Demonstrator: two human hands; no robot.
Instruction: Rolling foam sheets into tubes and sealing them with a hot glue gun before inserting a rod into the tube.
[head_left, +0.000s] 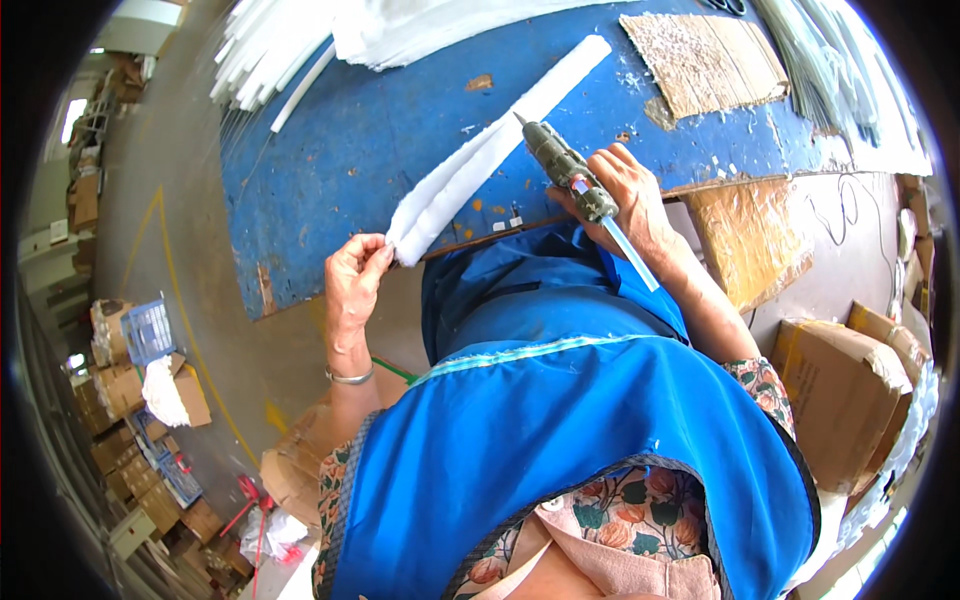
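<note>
While the near end of the white padded strip (490, 150) is pinched shut in the left hand (355, 275), steadying it along the blue table (330, 150), the glue gun (565, 170) is gripped in the closed right hand (625, 195), nozzle at the strip's edge.

Bright, even daylight with soft shadows; white glare blows out the upper edge. Centre is sharp, while fisheye bending and a black vignette mark the rim.

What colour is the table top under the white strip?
Blue, worn and chipped table top, seen in the head view.
</note>
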